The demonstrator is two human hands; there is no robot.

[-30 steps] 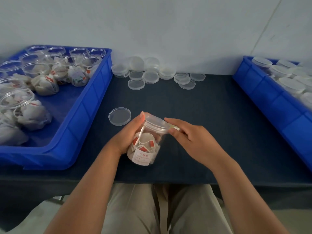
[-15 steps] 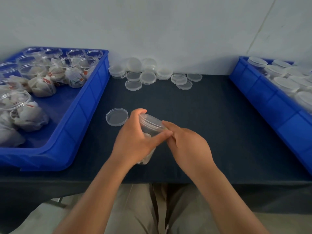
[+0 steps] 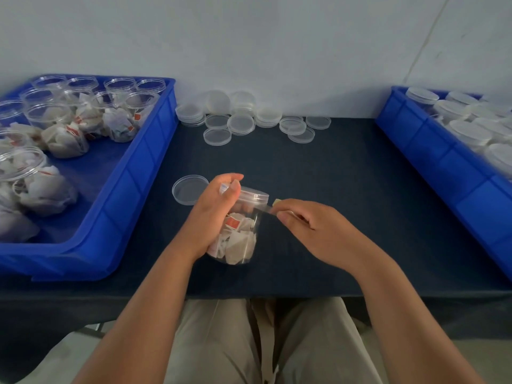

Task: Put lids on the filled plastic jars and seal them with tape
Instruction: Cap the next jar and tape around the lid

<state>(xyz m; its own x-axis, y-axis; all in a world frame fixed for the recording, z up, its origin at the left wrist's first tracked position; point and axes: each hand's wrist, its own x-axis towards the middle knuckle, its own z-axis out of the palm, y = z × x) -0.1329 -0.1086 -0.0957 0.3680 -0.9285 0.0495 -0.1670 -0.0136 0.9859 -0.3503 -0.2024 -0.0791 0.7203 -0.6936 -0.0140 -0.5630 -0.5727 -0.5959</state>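
A clear plastic jar point(image 3: 238, 236) full of white tea bags with red tags stands tilted on the dark table, a clear lid point(image 3: 253, 195) on top of it. My left hand point(image 3: 212, 214) grips the jar from the left, thumb up at the lid's rim. My right hand point(image 3: 313, 227) pinches a strip of clear tape point(image 3: 268, 208) that stretches from the jar, just under the lid, to my fingertips. A loose lid point(image 3: 189, 189) lies flat just left of the jar.
A blue bin point(image 3: 133, 173) at the left holds several open filled jars. A blue bin point(image 3: 432, 151) at the right holds several lidded jars. Several spare lids point(image 3: 241, 123) lie scattered along the back wall. The table's front edge runs above my lap.
My left hand has shifted its hold on the jar, turning it. My right hand has drawn away to the right, pulling a strip of tape out from the jar's neck.
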